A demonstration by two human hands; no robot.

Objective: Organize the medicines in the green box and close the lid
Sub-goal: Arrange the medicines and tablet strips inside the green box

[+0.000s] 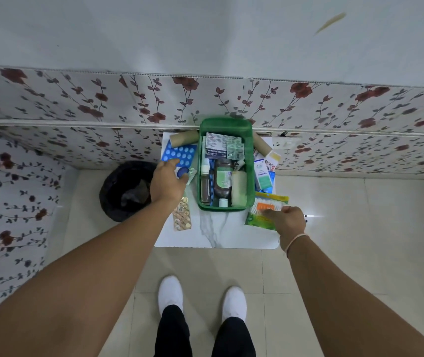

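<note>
Floral wall panels back a small marble-look counter (216,235) on a tiled floor, with a dark bin (125,189) to its left. Against the counter's far edge sits the green box (225,124), open and already crowded with bottles, sachets and strips. The left hand (168,182) reaches over a blue blister sheet (180,154) near the left edge; its fingers are hidden, so its grip cannot be told. The right hand (289,220), loosely curled, rests on a green packet (266,211) near the right edge. Loose items lie close to both edges; a careless sweep could knock them off, perhaps into the bin. No lid is clearly identifiable, and most labels are too small to read.
</note>
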